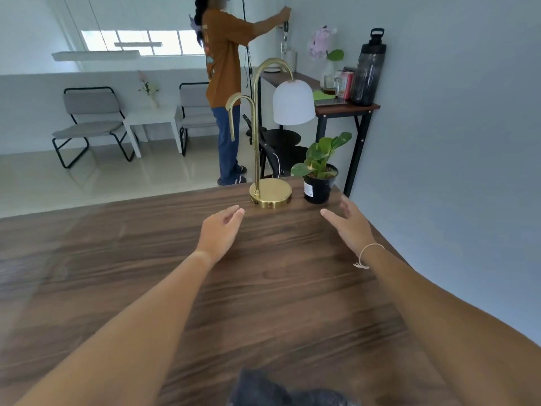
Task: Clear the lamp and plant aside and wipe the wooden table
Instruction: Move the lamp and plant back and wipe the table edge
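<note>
A gold lamp with a round base, curved stem and white shade stands at the far edge of the wooden table. Just right of it sits a small green plant in a black pot. My left hand hovers over the table a little short and left of the lamp base, fingers apart, holding nothing. My right hand reaches out just short and right of the pot, also spread and holding nothing. A dark grey cloth lies at the table's near edge.
A grey wall runs along the table's right side. Beyond stands a narrow side table with a dark bottle, can and glass. A person in a brown shirt stands by it. Two grey chairs and a white table are at far left.
</note>
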